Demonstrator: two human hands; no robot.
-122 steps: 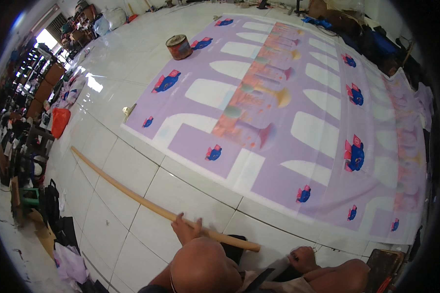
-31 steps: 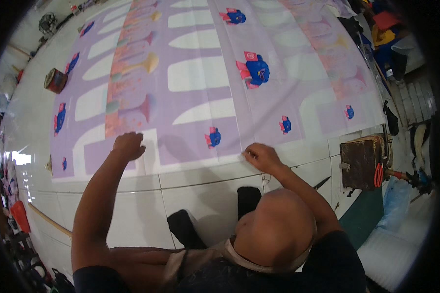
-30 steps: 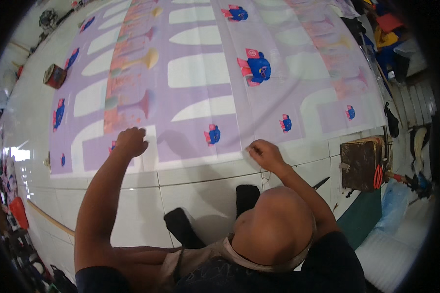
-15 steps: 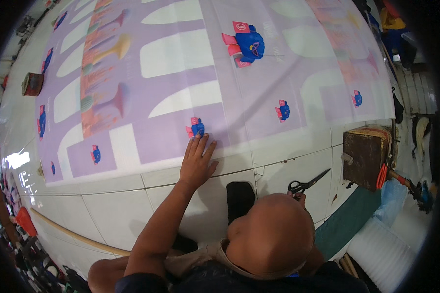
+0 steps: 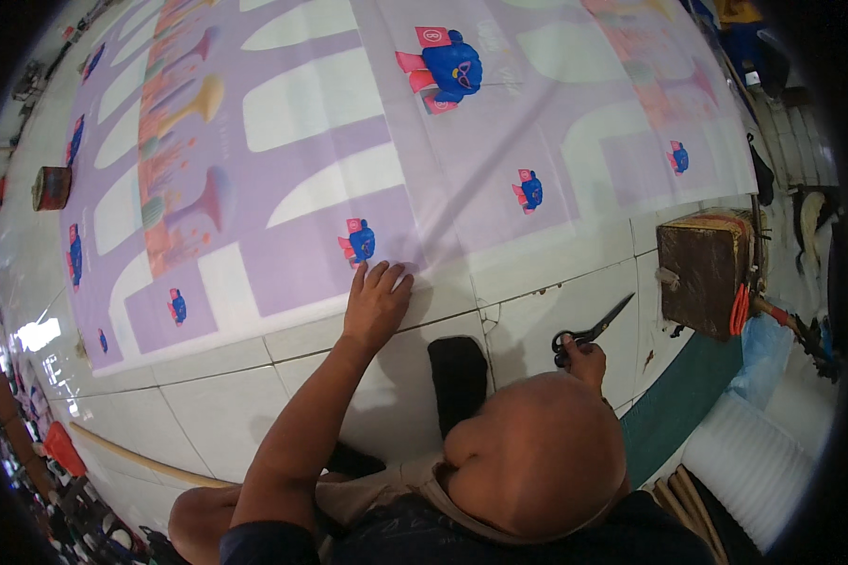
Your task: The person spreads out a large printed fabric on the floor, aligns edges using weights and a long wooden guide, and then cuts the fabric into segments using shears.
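A large sheet of printed fabric (image 5: 311,193), lilac and white with small blue cartoon figures, lies spread over the white tiled floor. My left hand (image 5: 377,306) rests on its near edge, just below one of the figures, with the fingers slightly bent and pressing on nothing but the sheet. Low on the right, my right hand (image 5: 586,363) grips black scissors (image 5: 605,322) by the handle loops. Their blades point up and right, apart from the fabric, above the tiles. My raised knee (image 5: 537,452) hides part of my right forearm.
A worn brown box (image 5: 702,273) stands on the right by the fabric's corner, with a dark green mat (image 5: 683,414) and a white foam roll (image 5: 749,471) below. A round tin (image 5: 52,188) sits at the far left edge. A long wooden strip (image 5: 141,459) lies lower left.
The view has shifted a little. My right hand shows more fully beyond the knee, with the scissors still in it. My left fingers have bent slightly and drawn back toward the fabric's edge.
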